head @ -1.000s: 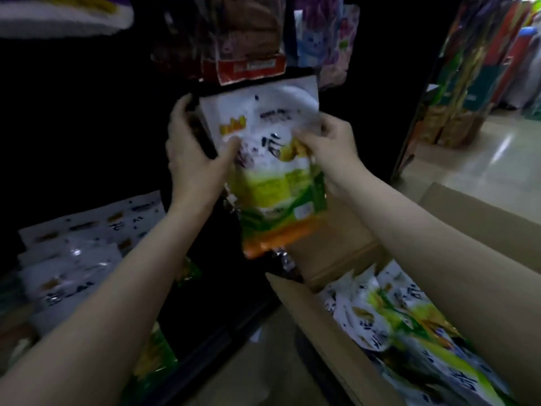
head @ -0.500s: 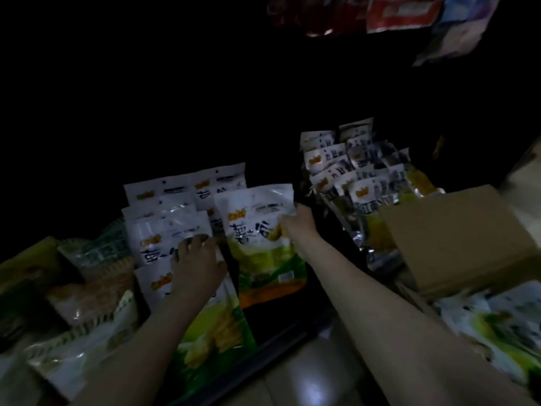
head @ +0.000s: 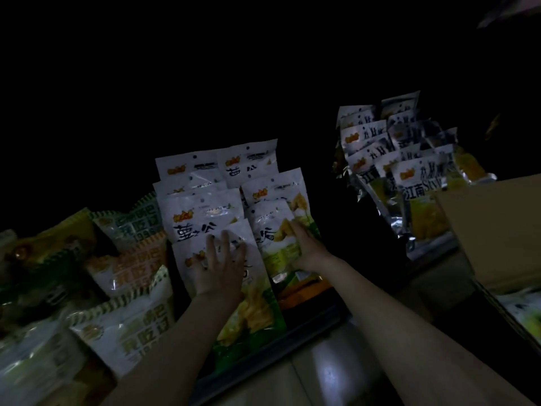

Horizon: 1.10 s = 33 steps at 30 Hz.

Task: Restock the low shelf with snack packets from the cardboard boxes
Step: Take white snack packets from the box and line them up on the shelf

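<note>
Head view: dim aisle, black low shelf point(head: 292, 326) above a glossy pale floor point(head: 330, 373). Left hand point(head: 218, 266) lay spread, fingers wide, on the front snack packet point(head: 251, 306). Right hand point(head: 304, 244) gripped the neighbouring packet point(head: 278, 250). Cardboard box point(head: 491, 230) sat right.

Packet point(head: 276, 244) now set into shelf row.
</note>
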{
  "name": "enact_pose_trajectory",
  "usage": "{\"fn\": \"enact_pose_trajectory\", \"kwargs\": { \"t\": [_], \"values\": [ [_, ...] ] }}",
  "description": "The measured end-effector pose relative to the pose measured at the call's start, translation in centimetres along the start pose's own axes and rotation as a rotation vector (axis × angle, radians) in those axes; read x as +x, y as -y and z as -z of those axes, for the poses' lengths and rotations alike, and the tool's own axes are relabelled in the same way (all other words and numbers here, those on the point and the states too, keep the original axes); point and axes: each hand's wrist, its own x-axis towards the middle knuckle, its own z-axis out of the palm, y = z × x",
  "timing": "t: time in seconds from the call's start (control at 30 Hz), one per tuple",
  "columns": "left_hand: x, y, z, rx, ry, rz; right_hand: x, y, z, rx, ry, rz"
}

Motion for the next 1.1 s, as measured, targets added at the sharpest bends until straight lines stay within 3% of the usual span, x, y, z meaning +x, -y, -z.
{"fn": "enact_pose_trajectory", "kwargs": {
  "t": [0.1,0.2,0.53,0.63,0.73,0.97,1.1],
  "values": [
    [0.1,0.2,-0.2,-0.019,0.011,-0.001,0.3,-0.8,0.3,0.16,-0.108,-0.061],
    [-0.1,0.1,-0.1,-0.019,0.006,0.005,0.6,-0.8,0.1,0.285,-0.109,-0.104],
    [-0.2,0.6,0.0,-0.074,-0.008,-0.007,0.2,-1.2,-0.2,0.201,-0.187,0.038],
    [-0.3,0.2,0.3,-0.09,-0.006,0.002,-0.2,-1.1,0.4,0.101,-0.215,-0.089],
    [-0.3,0.1,0.9,-0.167,-0.111,0.001,-1.1,-0.6,1.5,-0.075,-0.169,-0.153],
    [-1.1,-2.0,7.0,-0.549,-0.393,-0.13,-5.5,-0.8,13.8,-0.066,-0.174,0.019],
    [-2.5,-6.7,13.1,-0.676,-0.48,-0.266,-10.9,-2.7,21.2,-0.057,-0.365,-0.083]
  ]
}}
